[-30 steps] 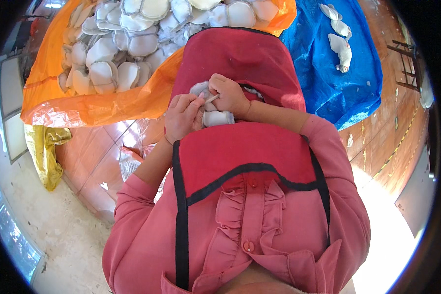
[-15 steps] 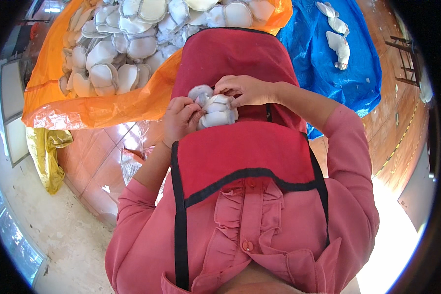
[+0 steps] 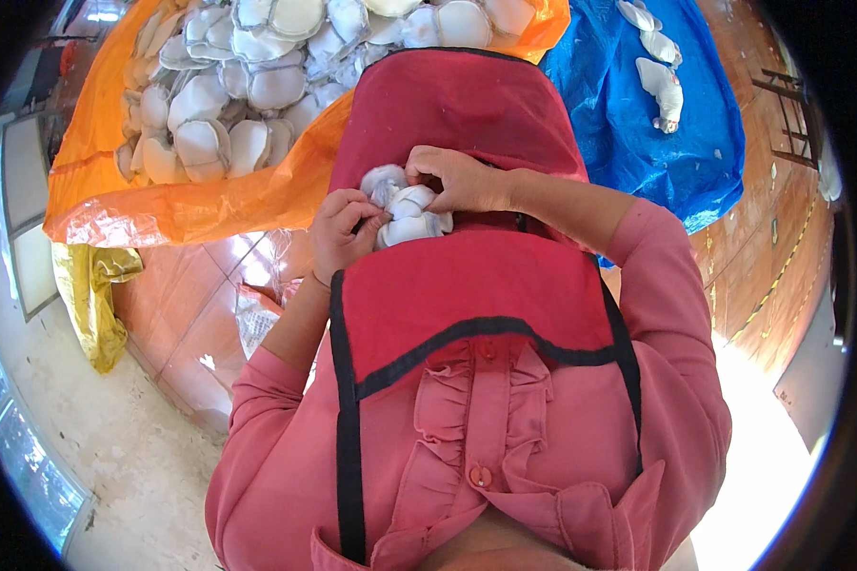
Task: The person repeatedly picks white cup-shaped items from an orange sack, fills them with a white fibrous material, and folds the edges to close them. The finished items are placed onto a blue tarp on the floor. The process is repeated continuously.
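A small bundle of white, rounded fabric pads (image 3: 415,226) lies on my lap, over the red apron (image 3: 457,114). A pale strip crosses its middle. My left hand (image 3: 345,231) is closed at the bundle's left side, thumb and fingers pinching its edge. On the upper right, my right hand (image 3: 455,179) pinches at the strip with bent fingers. The fingertips of both hands are partly hidden against the white material. The upper end of the bundle fans out, grey along its edges.
An orange sheet (image 3: 200,214) at the far left bears a heap of white oval pads (image 3: 200,100). To the far right, a blue sheet (image 3: 605,105) holds several white bundles (image 3: 664,93). A yellow bag (image 3: 90,305) lies at left on the tiled floor (image 3: 176,324).
My right hand has shifted slightly left, its fingers more curled over the strip. My left hand has moved slightly left, still on the bundle, and the strip now shows more plainly across it.
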### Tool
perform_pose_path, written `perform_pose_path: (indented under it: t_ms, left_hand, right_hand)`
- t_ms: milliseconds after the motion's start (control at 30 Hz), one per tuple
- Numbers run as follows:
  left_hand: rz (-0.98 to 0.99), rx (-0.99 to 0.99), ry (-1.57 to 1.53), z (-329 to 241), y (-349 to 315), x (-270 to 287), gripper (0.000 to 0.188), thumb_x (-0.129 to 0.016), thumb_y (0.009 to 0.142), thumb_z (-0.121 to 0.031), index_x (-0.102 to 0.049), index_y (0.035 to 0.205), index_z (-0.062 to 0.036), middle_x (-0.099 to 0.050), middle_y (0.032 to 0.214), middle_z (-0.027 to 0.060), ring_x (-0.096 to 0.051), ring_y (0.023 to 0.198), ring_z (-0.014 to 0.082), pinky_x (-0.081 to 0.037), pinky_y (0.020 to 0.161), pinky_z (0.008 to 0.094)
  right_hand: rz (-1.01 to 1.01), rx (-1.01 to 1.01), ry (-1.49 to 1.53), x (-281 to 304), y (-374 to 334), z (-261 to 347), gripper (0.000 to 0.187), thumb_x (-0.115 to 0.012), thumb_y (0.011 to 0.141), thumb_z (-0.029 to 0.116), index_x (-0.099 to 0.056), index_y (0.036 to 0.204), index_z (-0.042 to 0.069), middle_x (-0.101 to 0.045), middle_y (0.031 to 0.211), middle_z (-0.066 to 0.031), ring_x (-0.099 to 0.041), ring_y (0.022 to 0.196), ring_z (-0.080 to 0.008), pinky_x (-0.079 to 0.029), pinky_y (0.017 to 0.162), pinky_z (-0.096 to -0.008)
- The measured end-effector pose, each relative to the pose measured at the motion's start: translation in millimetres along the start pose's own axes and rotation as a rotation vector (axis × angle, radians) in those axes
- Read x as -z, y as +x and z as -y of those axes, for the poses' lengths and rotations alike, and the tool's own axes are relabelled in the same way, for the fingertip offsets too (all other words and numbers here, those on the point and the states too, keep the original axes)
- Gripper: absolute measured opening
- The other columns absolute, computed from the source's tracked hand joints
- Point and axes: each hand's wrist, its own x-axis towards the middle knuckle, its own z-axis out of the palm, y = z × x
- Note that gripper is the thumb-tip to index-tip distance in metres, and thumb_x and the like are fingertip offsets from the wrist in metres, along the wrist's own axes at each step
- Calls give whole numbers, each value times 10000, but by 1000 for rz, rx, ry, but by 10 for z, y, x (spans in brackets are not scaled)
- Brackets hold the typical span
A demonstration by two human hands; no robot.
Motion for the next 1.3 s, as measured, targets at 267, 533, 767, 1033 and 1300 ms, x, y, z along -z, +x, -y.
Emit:
perform_pose_path:
  t_ms: [267,533,767,1033,1300]
  left_hand:
    - [-42,55,6,-74,6,-25,153,-773,766,-47,-706,901,-66,-602,874,79,-607,786,224,-490,657,312]
    - [5,223,-7,-219,58,-40,193,-768,787,-124,-700,961,-78,-584,890,88,-589,823,241,-485,710,334]
    - [81,103,112,-264,79,-71,227,-798,747,-165,-701,943,-102,-588,911,89,-576,867,265,-476,723,368]
    - [-86,160,-32,-352,353,-44,498,-784,786,-258,-575,1188,-52,-609,965,109,-594,890,318,-496,771,399]
    - [596,310,-121,-264,831,259,464,-670,893,-367,-561,1243,-83,-669,1006,113,-659,923,249,-511,804,350]
  right_hand:
    - [-243,117,10,-277,-63,-178,380,-776,679,181,-507,915,56,-538,995,-115,-548,947,-271,-462,829,-353]
    - [-486,73,-17,-495,-66,-194,365,-770,694,139,-471,882,48,-518,889,-114,-530,833,-271,-450,739,-346]
    - [-628,97,-3,-429,11,-211,281,-720,706,28,-467,828,45,-502,827,-88,-509,767,-245,-440,697,-330]
    - [-347,195,-65,215,41,192,252,-660,686,-70,-521,855,54,-550,915,-76,-551,867,-243,-468,780,-324]
    - [-177,260,-152,223,68,309,249,-673,670,-56,-535,845,53,-545,907,-89,-553,878,-286,-472,775,-350]
